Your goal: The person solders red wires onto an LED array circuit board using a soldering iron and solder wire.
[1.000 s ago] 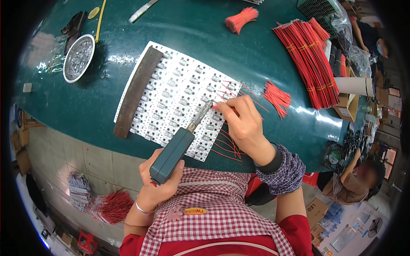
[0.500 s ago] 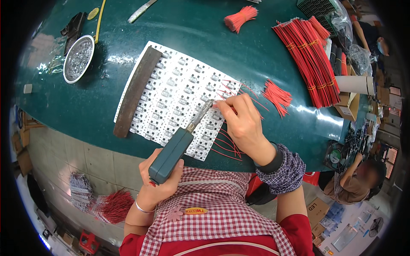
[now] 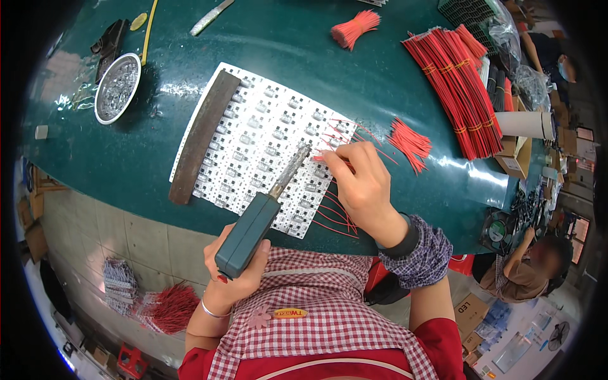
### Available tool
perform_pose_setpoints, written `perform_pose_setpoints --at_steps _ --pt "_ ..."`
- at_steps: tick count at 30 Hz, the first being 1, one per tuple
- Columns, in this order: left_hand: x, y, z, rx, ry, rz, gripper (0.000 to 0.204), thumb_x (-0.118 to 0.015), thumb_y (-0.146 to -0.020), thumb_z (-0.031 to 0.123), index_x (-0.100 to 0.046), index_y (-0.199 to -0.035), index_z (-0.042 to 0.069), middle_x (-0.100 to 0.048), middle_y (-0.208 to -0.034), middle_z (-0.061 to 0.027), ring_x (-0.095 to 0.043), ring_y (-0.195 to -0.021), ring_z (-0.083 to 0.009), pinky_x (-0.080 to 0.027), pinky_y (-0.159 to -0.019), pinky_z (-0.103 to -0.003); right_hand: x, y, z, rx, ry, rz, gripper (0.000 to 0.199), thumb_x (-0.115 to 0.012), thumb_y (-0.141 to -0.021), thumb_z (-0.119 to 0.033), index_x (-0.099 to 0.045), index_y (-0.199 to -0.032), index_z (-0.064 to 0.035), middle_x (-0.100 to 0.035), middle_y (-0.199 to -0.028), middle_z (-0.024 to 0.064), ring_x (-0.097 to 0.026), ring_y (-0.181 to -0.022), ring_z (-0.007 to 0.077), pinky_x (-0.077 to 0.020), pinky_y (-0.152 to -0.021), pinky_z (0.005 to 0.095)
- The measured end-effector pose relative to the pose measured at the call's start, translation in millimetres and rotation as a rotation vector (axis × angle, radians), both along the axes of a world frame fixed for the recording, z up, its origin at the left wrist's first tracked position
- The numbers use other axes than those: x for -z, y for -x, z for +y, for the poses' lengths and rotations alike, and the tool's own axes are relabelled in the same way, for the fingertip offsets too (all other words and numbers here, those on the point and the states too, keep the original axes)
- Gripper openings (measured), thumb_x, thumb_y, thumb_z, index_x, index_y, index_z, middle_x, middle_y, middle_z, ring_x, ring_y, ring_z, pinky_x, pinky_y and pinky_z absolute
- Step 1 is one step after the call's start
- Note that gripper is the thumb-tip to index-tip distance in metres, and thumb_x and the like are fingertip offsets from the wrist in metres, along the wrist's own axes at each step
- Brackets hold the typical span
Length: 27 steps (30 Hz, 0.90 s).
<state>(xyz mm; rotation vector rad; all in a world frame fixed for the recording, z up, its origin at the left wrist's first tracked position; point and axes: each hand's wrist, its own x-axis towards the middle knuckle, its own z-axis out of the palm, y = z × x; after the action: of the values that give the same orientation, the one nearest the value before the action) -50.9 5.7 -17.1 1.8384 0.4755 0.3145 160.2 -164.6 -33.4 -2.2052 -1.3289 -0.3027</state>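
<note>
My left hand [image 3: 232,286] is wrapped around a soldering gun [image 3: 246,234] with a dark green body and a long metal barrel. Its tip lies over a white panel of small circuit boards [image 3: 256,136], a little left of my right fingertips. My right hand [image 3: 364,190] is closed in a pinch on a short red wire [image 3: 318,158] at the panel's right part. Several thin red wires [image 3: 335,212] stick out from the panel's right edge, below and above that hand. A dark flat bar [image 3: 206,136] lies along the panel's left side.
On the green table [image 3: 285,38] are loose red wires [image 3: 410,144], a tied wire bundle [image 3: 356,29] and larger red bundles [image 3: 453,92]. A white bowl of metal bits [image 3: 118,88] stands left, a knife [image 3: 212,17] beyond. One person [image 3: 522,269] sits right; another stands farther back.
The soldering gun has shifted slightly left and down, so its tip has drawn away from my right fingertips. My right hand stays almost in the same place.
</note>
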Motion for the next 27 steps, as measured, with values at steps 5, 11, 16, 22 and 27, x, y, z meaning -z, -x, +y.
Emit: perform_pose_setpoints --at_steps 5,11,16,22,27 --pt "-1 2 2 0.030 -0.052 -0.014 0.027 -0.078 -0.080 -0.006 -0.073 -0.106 -0.008 -0.074 -0.095 -0.0151 -0.070 -0.070 -0.0195 -0.055 -0.063 -0.029 -5 13 1 0.071 -0.103 -0.040 0.035 -0.075 -0.071 0.006 -0.075 -0.105 -0.0008 -0.060 -0.086 0.0071 -0.059 -0.075 0.0245 -0.0492 -0.062 0.0360" --pt "3 4 4 0.019 -0.052 -0.032 0.027 -0.077 -0.080 -0.007 -0.073 -0.106 -0.008 -0.073 -0.095 -0.0153 -0.070 -0.070 -0.0186 -0.054 -0.064 -0.028 1 18 2 0.092 -0.049 -0.006 0.036 -0.076 -0.072 0.008 -0.075 -0.107 -0.0028 -0.057 -0.081 0.0056 -0.057 -0.072 0.0218 -0.0462 -0.057 0.0345" --pt "2 4 3 0.009 -0.006 -0.040 0.025 -0.077 -0.082 -0.006 -0.073 -0.106 -0.007 -0.073 -0.096 -0.0128 -0.068 -0.071 -0.0146 -0.054 -0.064 -0.027 5 19 4 0.099 -0.043 -0.012 0.035 -0.077 -0.072 0.009 -0.075 -0.105 -0.0028 -0.055 -0.078 0.0052 -0.056 -0.070 0.0218 -0.0464 -0.057 0.0347" --pt "-12 -2 4 0.059 -0.031 0.055 0.021 -0.077 -0.084 -0.005 -0.073 -0.104 -0.005 -0.072 -0.094 -0.0099 -0.067 -0.073 -0.0121 -0.053 -0.064 -0.026 8 18 4 0.110 -0.040 0.015 0.033 -0.077 -0.074 0.008 -0.076 -0.104 -0.0034 -0.053 -0.077 0.0053 -0.057 -0.070 0.0220 -0.0471 -0.057 0.0352" --pt "-7 -3 5 0.090 -0.062 0.044 0.020 -0.077 -0.083 -0.004 -0.072 -0.103 -0.005 -0.071 -0.091 -0.0103 -0.067 -0.069 -0.0139 -0.053 -0.062 -0.027 8 19 4 0.108 -0.028 0.012 0.032 -0.076 -0.074 0.008 -0.076 -0.104 -0.0035 -0.053 -0.078 0.0053 -0.057 -0.070 0.0219 -0.0474 -0.057 0.0354"
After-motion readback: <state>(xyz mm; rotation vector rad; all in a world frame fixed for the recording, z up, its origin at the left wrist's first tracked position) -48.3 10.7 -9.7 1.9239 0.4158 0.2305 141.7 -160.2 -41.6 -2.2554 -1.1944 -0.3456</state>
